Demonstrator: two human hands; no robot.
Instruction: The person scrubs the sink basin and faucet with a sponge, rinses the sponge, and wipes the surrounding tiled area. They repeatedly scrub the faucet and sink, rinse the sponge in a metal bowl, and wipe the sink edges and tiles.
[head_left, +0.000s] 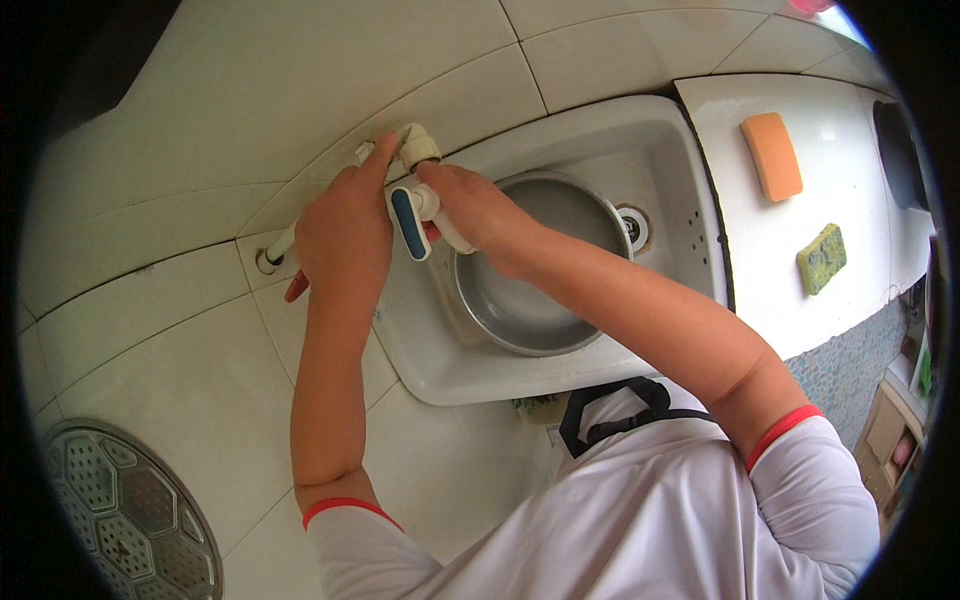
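Note:
A white plastic tap (424, 201) with a blue-topped lever (409, 223) hangs from a cream pipe elbow (420, 148) by the wall. My right hand (480, 210) is wrapped around the tap's body, just below the elbow. My left hand (346, 229) grips a white pipe (281, 246) to the left of the tap, its index finger stretched up beside the elbow. Most of that pipe is hidden behind the hand. Under the tap a round grey metal basin (536, 300) sits in the pale sink (427, 379), partly covered by my right forearm.
An orange sponge (774, 156) and a green scouring sponge (822, 259) lie on the white counter (757, 247) right of the sink. A sink drain (636, 228) shows beside the basin. A patterned metal disc (135, 510) is at lower left. Tiled wall (450, 90) rises behind the tap.

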